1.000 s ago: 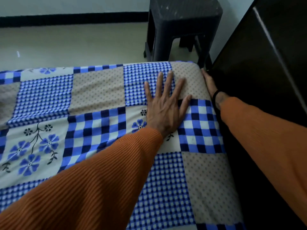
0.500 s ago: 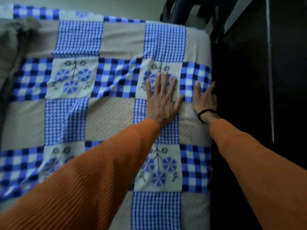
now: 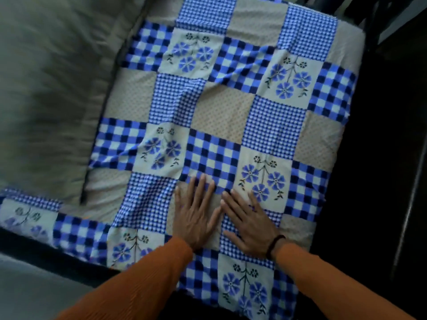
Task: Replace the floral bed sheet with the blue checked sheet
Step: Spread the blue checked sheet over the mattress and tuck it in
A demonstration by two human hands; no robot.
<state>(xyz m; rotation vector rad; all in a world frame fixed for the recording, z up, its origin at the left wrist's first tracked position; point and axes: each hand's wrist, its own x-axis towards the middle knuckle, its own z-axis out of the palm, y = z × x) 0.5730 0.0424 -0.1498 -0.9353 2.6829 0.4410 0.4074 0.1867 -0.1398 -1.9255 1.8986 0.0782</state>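
The blue checked sheet [image 3: 221, 116], a patchwork of blue checks, beige dotted squares and blue flower panels, covers the mattress from the far edge to the near edge. My left hand [image 3: 196, 215] lies flat on it with fingers spread, pressing the cloth. My right hand [image 3: 251, 225], with a dark band at the wrist, lies flat just to its right, fingers straight. Both hands rest side by side on the near half of the bed. Small wrinkles run through the sheet near its middle and left side. No other sheet is in view.
A grey-green pillow or bolster [image 3: 50, 93], blurred, lies along the left side of the bed. Dark furniture [image 3: 392, 158] stands right against the bed's right edge. The bed's dark near edge [image 3: 34, 248] and grey floor [image 3: 34, 287] show at lower left.
Both hands slid back along the sheet from the far right corner toward the near half. My right hand came off the bed's right edge and now lies flat beside the left.
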